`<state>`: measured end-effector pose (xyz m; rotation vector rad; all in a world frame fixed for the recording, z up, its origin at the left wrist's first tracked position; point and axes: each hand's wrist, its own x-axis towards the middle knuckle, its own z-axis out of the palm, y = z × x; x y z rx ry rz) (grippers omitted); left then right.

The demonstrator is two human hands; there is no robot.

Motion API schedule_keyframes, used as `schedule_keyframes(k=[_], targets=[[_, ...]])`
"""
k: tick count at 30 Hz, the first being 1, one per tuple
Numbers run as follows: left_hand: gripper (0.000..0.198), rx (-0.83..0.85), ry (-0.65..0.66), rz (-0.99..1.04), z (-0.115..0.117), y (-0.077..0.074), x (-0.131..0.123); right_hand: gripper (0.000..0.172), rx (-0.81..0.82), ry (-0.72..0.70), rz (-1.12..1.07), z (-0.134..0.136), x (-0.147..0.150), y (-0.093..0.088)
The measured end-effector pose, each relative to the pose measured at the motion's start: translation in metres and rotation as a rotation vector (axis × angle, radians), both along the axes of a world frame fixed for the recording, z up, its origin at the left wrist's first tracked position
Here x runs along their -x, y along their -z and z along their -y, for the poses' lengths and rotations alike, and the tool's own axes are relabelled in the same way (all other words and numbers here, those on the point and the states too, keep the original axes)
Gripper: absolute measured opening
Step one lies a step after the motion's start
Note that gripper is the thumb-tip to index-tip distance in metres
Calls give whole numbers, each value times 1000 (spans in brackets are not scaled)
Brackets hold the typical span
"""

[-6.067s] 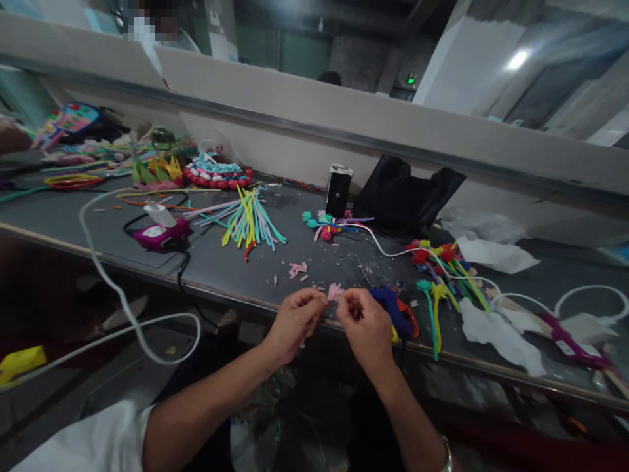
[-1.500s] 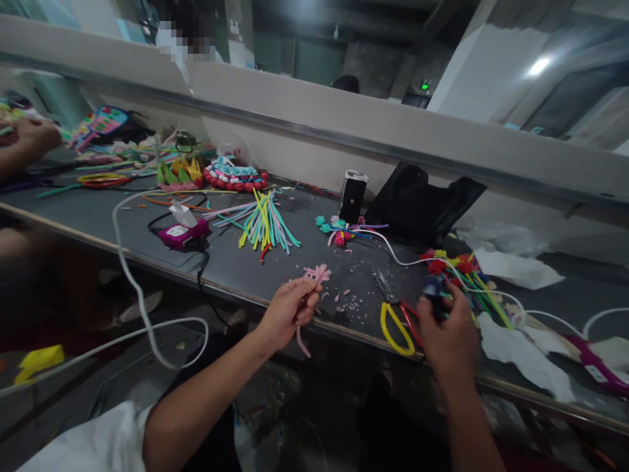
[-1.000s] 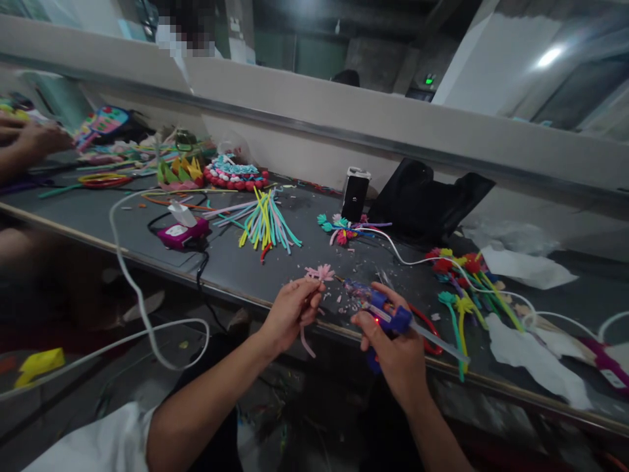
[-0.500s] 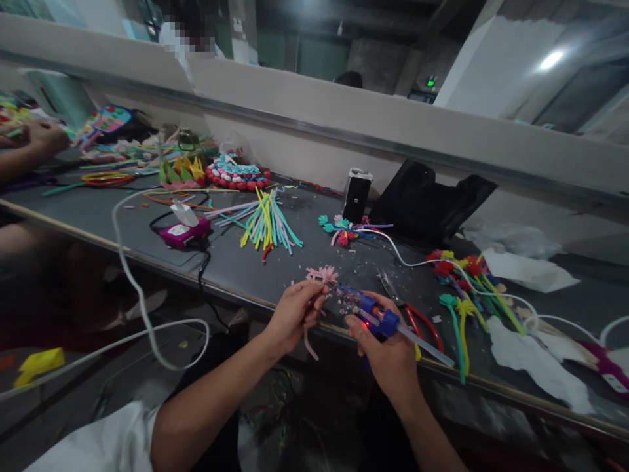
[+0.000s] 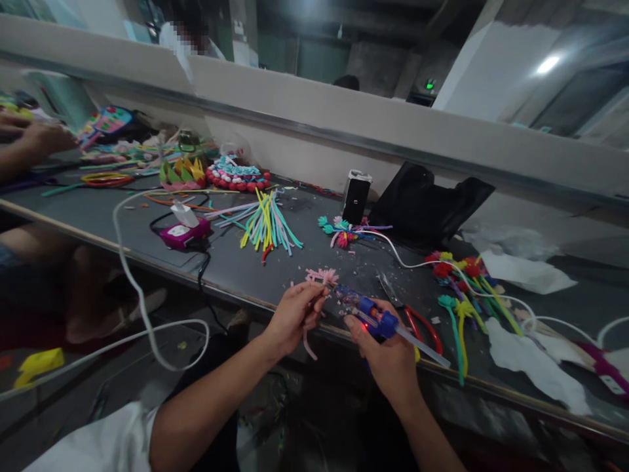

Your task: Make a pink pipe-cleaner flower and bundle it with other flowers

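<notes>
My left hand (image 5: pixel 299 309) is closed in a pinch on a pink pipe-cleaner flower (image 5: pixel 323 276), whose stem hangs below my fingers. In my right hand (image 5: pixel 388 351) is a blue hot glue gun (image 5: pixel 369 311) with a red light glowing on its side and a clear glue stick poking out of its back. The nozzle points left and meets the underside of the flower beside my left fingertips; whether it touches is too small to tell. Under the glue gun lie scissors (image 5: pixel 421 328) with red handles, partly hidden by my right hand.
Pipe cleaners (image 5: pixel 268 223) fan out on the dark table. Finished flowers lie near a black box (image 5: pixel 356 195) and at right (image 5: pixel 452 269). A white cable (image 5: pixel 128 262) loops over the front edge by a purple power strip (image 5: pixel 184 233). Another person's hands (image 5: pixel 44 139) work at far left.
The glue gun's nozzle has shifted slightly left toward the flower. My left hand stays nearly still. The other person's hands at far left have moved a little.
</notes>
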<state>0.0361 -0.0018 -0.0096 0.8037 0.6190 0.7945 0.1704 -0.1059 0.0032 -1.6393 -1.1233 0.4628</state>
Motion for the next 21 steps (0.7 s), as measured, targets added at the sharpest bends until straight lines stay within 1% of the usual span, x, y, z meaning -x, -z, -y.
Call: schedule_keyframes(k=[3,7,12,21], targets=[[21,3,3,-4,1,-1,0,33,-13,1,23,0,0,-1],[21,3,13,5,1,0,1,35,16,11,62,0,1,-1],[23,-2,5,3,1,1,1,35,33,8,30,1,1,0],[23,-8,4,-11,1,0,0,32,23,13,36,0,1,-2]])
